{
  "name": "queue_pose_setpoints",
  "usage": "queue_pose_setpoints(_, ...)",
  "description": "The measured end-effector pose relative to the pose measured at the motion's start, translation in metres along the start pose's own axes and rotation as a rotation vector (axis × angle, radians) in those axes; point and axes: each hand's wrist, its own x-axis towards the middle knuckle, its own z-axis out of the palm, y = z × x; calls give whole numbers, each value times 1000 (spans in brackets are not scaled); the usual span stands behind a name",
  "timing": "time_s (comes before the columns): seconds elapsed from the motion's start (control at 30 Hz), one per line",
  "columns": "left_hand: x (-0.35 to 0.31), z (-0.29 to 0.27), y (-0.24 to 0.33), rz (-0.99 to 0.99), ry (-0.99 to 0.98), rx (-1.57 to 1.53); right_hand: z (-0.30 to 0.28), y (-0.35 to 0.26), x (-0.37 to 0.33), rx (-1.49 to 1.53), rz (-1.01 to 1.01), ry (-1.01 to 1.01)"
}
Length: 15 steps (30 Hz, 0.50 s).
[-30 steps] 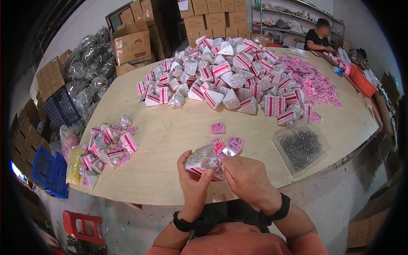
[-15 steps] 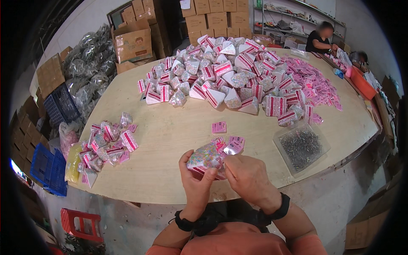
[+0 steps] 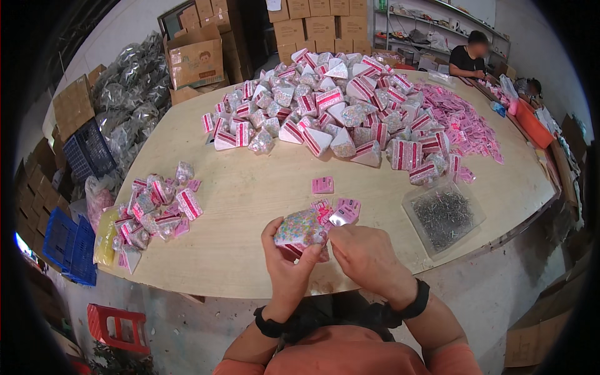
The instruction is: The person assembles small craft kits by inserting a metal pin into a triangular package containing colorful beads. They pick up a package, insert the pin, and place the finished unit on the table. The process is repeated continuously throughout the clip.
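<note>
Wrapped round a cake-slice-shaped toy (image 3: 299,229) with a sprinkled top and pink stripes, my left hand (image 3: 284,265) steadies it above the table's near edge. The toy looks bagged in clear film. My right hand (image 3: 370,257) is closed at the toy's right end, its fingertips pressed together; whatever they pinch is hidden. Just beyond the hands lie pink printed cards (image 3: 345,212), and another pink card (image 3: 323,185) sits farther out. A clear tray (image 3: 432,249) of small metal pieces (image 3: 442,214) stands right of my right hand.
A large heap of bagged cake-slice toys (image 3: 325,100) covers the table's far side, with pink cards (image 3: 465,122) spread beside it. A smaller pile (image 3: 156,209) lies left. Blue crates (image 3: 70,247) and a red stool (image 3: 117,328) stand off the table. Another person (image 3: 467,61) sits far right.
My right hand has shifted slightly beside the toy, while my left hand keeps its hold. The person at the far right has changed posture and arm position.
</note>
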Motion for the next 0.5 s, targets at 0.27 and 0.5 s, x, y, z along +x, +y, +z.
queue_pose_setpoints(0.27, 2, -5, -5, -59, -34, 66, -3, 4, 3, 7, 38, -97)
queue_pose_setpoints(0.5, 2, -7, -7, -58, -18, 68, 1, 1, 3, 26, 128, -94)
